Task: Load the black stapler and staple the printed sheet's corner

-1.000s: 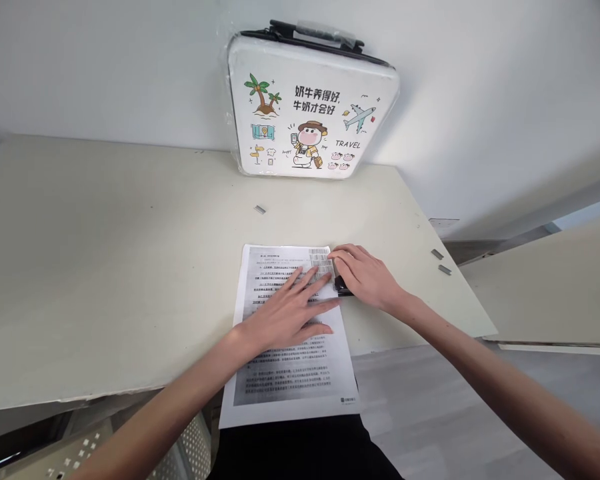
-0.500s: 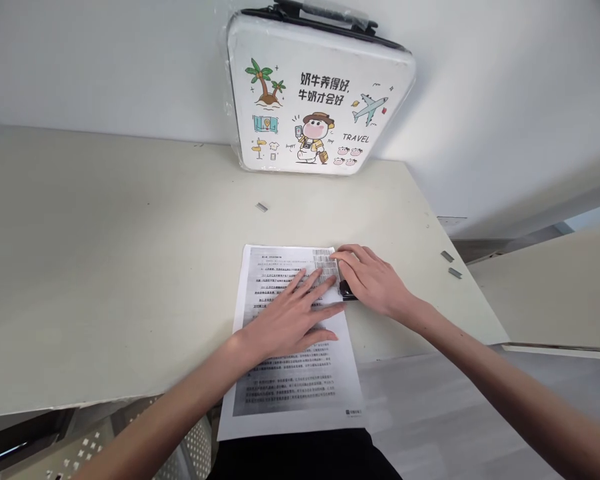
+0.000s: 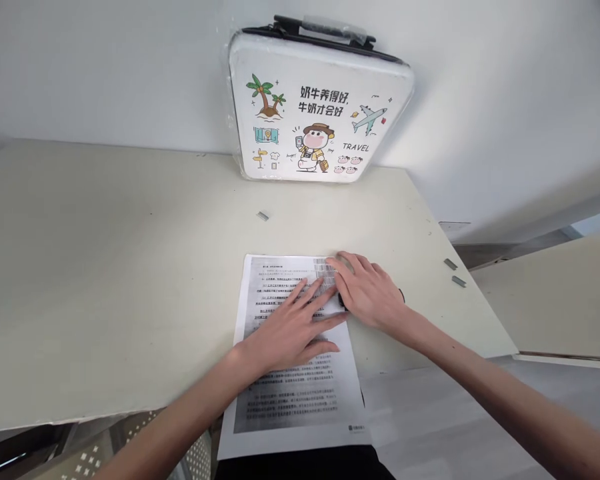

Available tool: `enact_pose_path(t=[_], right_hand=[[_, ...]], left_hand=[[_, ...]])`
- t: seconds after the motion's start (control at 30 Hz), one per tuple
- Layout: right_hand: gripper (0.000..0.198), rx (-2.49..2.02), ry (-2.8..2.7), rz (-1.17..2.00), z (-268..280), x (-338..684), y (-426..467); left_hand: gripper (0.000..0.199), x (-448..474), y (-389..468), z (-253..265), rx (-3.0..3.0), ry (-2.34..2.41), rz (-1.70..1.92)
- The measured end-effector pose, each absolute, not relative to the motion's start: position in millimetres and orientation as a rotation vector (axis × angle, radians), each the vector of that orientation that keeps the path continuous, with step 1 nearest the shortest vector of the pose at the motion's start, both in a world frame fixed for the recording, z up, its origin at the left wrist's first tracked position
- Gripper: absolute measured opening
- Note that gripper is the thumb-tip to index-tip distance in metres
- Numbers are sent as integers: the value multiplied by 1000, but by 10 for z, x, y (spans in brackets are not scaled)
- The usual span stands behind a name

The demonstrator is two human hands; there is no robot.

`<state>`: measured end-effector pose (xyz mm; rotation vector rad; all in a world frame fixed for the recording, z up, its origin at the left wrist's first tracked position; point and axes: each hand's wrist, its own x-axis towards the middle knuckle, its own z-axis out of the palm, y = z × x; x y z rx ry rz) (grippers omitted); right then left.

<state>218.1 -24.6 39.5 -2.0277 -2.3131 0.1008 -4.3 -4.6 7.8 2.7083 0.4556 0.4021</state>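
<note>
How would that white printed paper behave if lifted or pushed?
The white printed paper looks thin, so it would probably flop. Its lower end overhangs the pale flat table, so it may sag there. The left hand spread across it would likely resist a push.

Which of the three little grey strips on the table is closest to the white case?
The lone strip between the case and the paper; the other two strips lie close together near the right edge of the table.
</note>
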Motion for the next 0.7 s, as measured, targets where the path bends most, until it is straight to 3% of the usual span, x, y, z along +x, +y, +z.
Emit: enact_pose_path(t=[0.2,0.37,0.7], right_hand=[[42,-1846,-2017,480,558,2390,-347],[34,-1586,-2144,358,383,2644,-619],[29,-1684,-1812,233,34,2953,-1072]], left_hand=[[56,-125,-57,122,2726,461,334],[55,-336,-45,168,2742,512,299],[59,-919,-97,435,2751,770,251]])
